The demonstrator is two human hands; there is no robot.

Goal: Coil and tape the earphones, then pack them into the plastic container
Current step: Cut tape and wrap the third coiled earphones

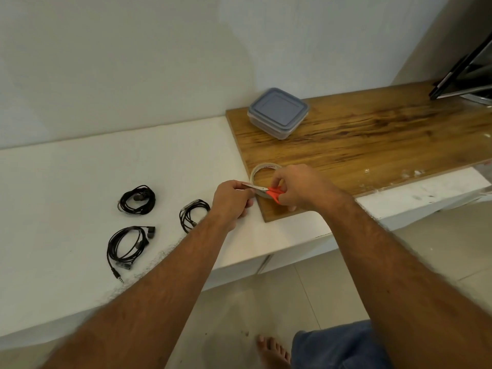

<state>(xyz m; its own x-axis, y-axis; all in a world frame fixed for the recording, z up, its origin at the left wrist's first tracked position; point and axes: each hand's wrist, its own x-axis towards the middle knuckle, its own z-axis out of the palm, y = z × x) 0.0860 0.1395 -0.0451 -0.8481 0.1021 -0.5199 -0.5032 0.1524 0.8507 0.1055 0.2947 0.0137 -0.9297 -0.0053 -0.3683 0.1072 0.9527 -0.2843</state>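
Three black earphone sets lie coiled on the white counter: one [137,199] at the far left, a looser one [127,247] in front of it, and a third [193,214] beside my left wrist. A roll of clear tape [262,169] rests on the corner of the wooden board. My right hand [300,187] grips red-handled scissors [269,191] over the roll. My left hand [231,201] pinches a strip of tape at the scissor blades. The plastic container [278,113], with its grey lid on, stands at the board's back left.
The wooden board [372,145] covers the right part of the white counter [66,182]. A dark screen [468,73] leans at the far right. Scraps of tape stick near the board's front edge. The counter's edge runs diagonally below my forearms, above tiled floor and my bare foot.
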